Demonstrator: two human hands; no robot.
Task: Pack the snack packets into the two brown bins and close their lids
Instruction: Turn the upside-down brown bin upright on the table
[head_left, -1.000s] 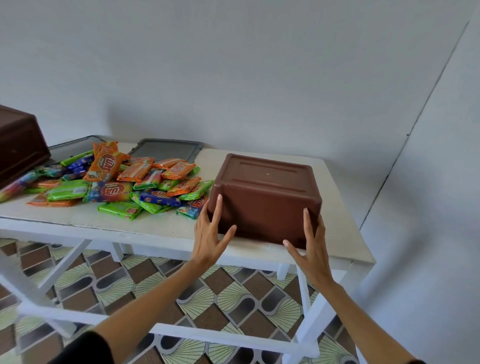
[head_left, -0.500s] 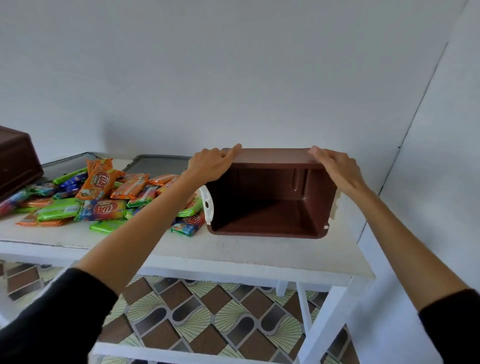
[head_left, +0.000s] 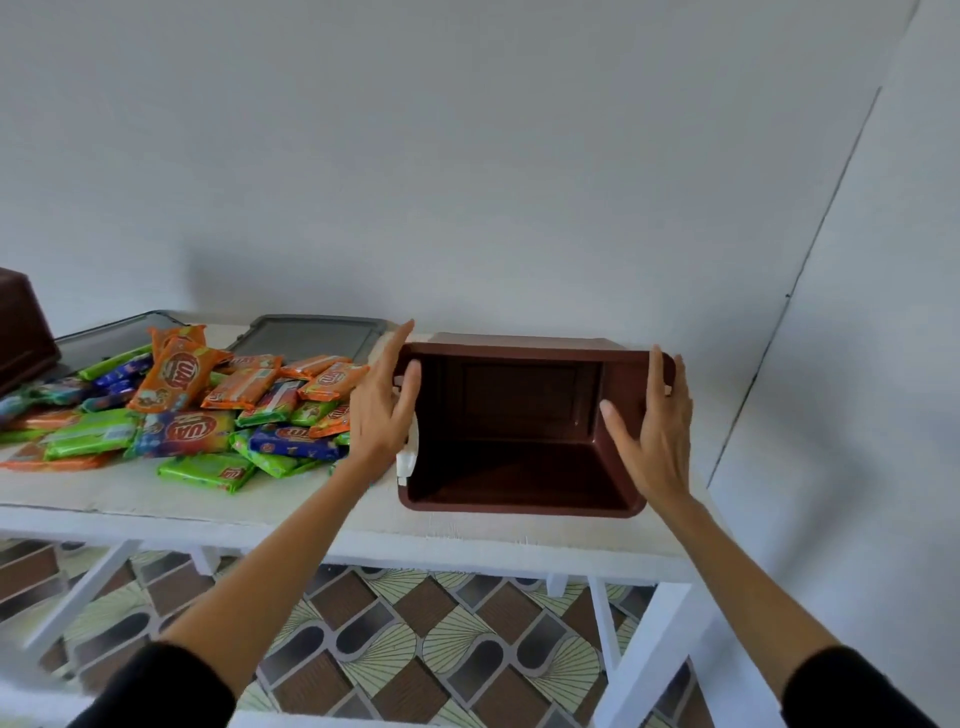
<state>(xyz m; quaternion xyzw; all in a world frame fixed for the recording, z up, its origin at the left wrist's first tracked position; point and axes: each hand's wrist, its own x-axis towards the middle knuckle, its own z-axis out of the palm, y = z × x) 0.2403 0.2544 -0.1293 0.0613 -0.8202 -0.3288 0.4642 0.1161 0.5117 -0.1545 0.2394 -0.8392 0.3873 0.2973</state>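
**Desk:** Head view, what have you got?

**Operator:** I've got the brown bin (head_left: 519, 467) on its side on the table (head_left: 311, 514), mouth turned toward me, nothing inside. My left hand (head_left: 382, 415) grasps its left wall, fingers straight up the outside and thumb just over the rim. My right hand (head_left: 657, 436) pinches its right wall, thumb inside and fingers outside.

**Desk:** And the cargo?

**Operator:** The snack packets (head_left: 208, 421) are heaped to the left of the bin, touching or just beside it; my left arm hides that edge. The grey lids (head_left: 311, 338) lie behind the heap. The second brown bin (head_left: 21, 338) is far left, well apart.

**Desk:** What does the next move turn on?

**Operator:** The bin's long axis runs straight across, hand to hand, and the mouth faces me, not the ceiling. I reckon it has to roll back until the mouth is up. My left hand is nearer the packets, so I'd load with that one.
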